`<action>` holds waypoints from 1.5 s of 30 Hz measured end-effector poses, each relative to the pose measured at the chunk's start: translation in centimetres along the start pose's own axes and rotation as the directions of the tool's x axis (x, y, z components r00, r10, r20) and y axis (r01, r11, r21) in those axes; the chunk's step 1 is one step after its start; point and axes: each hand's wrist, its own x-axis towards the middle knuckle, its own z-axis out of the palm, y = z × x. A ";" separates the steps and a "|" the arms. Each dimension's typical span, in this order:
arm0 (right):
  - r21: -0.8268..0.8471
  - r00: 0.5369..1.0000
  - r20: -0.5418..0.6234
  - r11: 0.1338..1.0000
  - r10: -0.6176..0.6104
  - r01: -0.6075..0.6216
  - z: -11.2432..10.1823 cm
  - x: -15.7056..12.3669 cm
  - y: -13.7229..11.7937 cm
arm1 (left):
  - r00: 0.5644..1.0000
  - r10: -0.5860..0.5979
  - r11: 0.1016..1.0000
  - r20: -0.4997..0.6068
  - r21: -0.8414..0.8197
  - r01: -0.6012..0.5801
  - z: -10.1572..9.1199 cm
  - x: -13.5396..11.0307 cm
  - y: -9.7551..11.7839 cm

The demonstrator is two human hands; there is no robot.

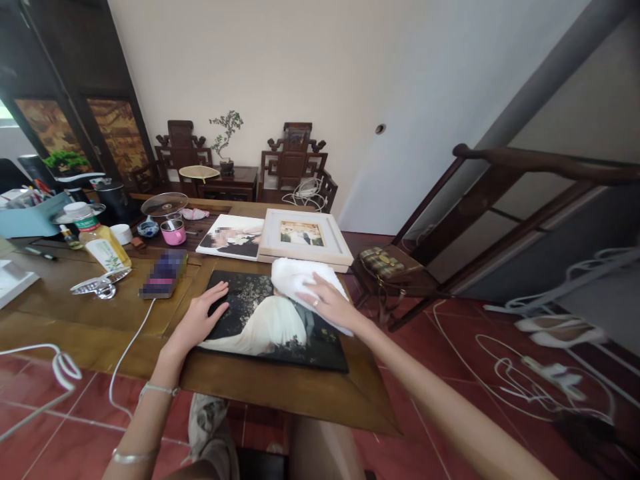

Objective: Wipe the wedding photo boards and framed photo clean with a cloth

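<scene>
A dark photo panel (pixel 320 350) showing a figure in a long white dress lies flat near the front edge of the wooden table. My left hand (pixel 200 319) rests on its left side, fingers stretched out and spread over the surface. On the panel's upper right part lies a bunched white cloth (pixel 285 272), covering that corner. My right hand (pixel 327 301), with a ring on one finger, presses down on the cloth and holds it against the panel. Just behind are a light-framed picture (pixel 340 248) and a white-edged photo print (pixel 230 248).
On the table's left stand a bottle of yellow liquid (pixel 103 243), a pink cup (pixel 173 233), a claw clip (pixel 101 285) and a phone (pixel 164 275) with a white cable. To the right are a wooden chair (pixel 480 193) carrying a plaid bag (pixel 383 263), and floor cables (pixel 530 380).
</scene>
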 end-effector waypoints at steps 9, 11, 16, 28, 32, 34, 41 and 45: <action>-0.008 0.969 0.027 0.969 -0.245 0.245 1.0 -6.6 -5.5 | 0.999 0.021 1.000 -0.036 -0.021 -0.022 0.1 0.1 0.0; 0.021 0.952 0.077 0.955 -0.298 0.297 1.0 -9.1 -7.6 | 0.999 0.025 0.999 -0.035 -0.021 -0.025 0.1 0.1 0.0; 0.075 0.927 0.193 0.947 -0.321 0.312 0.6 -9.4 -9.6 | 0.999 0.033 0.999 -0.029 -0.011 -0.033 0.1 0.0 0.0; -0.061 0.983 -0.042 0.983 -0.178 0.175 2.4 2.9 -4.3 | 0.999 0.028 0.999 -0.022 -0.020 -0.029 0.2 0.0 -0.2; -0.057 0.975 -0.022 0.974 -0.220 0.219 3.2 -0.2 -6.5 | 0.999 0.019 0.999 -0.034 -0.032 -0.020 0.1 0.0 0.0; -0.035 0.959 0.016 0.959 -0.282 0.283 3.5 -2.9 -8.1 | 0.999 0.017 0.999 -0.032 -0.028 -0.018 0.1 0.0 0.2; 0.052 0.901 0.199 0.922 -0.386 0.383 2.8 -6.9 -11.2 | 1.000 0.012 1.000 -0.024 -0.018 -0.013 0.0 0.0 0.3; -0.013 0.928 0.152 0.938 -0.340 0.346 2.7 -2.8 -8.9 | 1.000 0.019 1.000 -0.022 -0.018 -0.019 0.1 0.0 0.2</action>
